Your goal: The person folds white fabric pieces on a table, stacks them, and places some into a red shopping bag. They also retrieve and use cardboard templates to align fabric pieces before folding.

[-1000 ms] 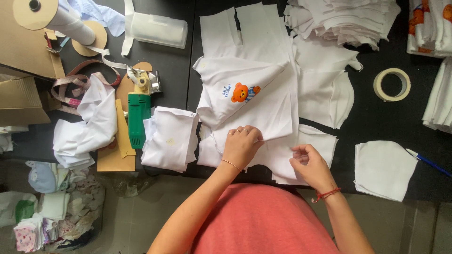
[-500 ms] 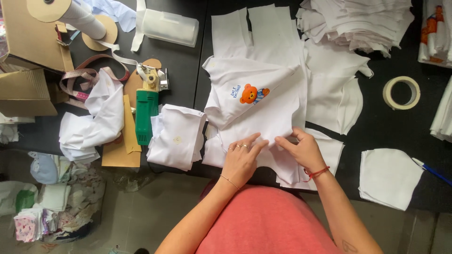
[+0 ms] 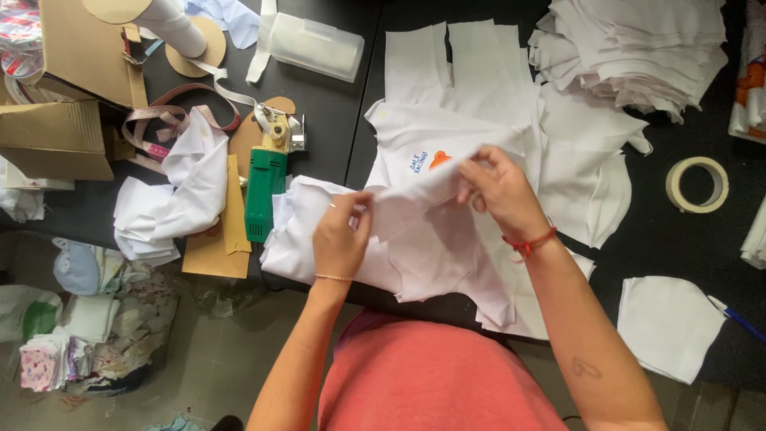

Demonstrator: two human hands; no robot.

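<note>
My left hand and my right hand both pinch the edge of a white fabric piece and hold it lifted and folded over above the black table. Under it lies a white garment front with an orange and blue print, partly covered by the raised cloth. More white cut pieces spread out to the right of my right hand. A red cord sits on my right wrist.
A green electric cutter lies left of my left hand, beside crumpled white cloth and cardboard patterns. A tall stack of white pieces sits far right, with a tape roll, a measuring tape and a clear plastic box.
Both hands have risen from the near table edge, lifting the fabric's edge and folding it over the printed garment. The print is now half covered.
</note>
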